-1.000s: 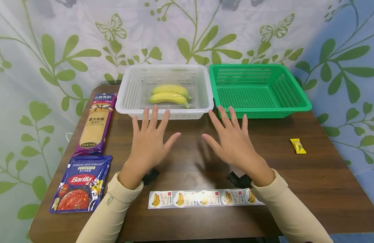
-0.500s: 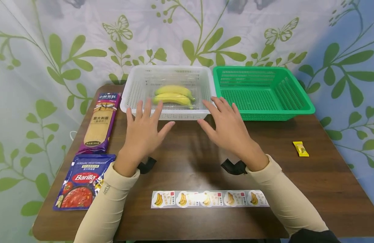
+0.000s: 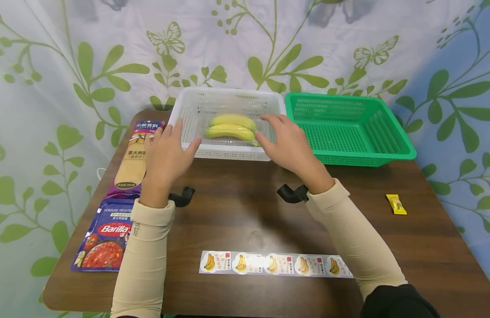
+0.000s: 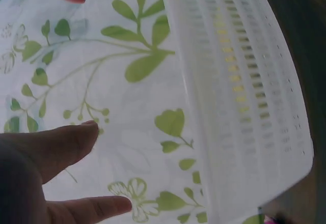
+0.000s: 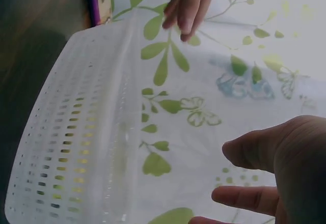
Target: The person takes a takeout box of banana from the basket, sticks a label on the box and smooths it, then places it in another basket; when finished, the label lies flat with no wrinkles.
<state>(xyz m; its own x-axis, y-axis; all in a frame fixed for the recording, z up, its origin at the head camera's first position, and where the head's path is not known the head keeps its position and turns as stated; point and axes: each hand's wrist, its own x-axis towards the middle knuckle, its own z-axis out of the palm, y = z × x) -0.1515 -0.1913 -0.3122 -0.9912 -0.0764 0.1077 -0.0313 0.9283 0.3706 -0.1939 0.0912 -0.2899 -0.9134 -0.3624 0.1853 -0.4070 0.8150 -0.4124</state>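
Cannot see part of the pasta bag [image 3: 130,168] behind the left hand [image 3: 167,154], the right side of the blue pouch [image 3: 107,236] behind the left sleeve [image 3: 145,256], or the right end of the sticker strip [image 3: 278,265] behind the right sleeve [image 3: 356,238]. Cannot read the tiny yellow packet [image 3: 396,204]. Get the bananas [image 3: 230,126] only as yellow blurs in both wrist views.

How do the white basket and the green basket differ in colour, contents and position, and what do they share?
Colour: the white basket is pale; the green basket is vivid green.
Contents: the white basket holds bananas under clear wrap; the green basket shows its mesh floor.
Position: the white basket stands on the person's left, the green basket on the right.
Shared: both are upright, open-topped and roughly rectangular, with perforated walls.
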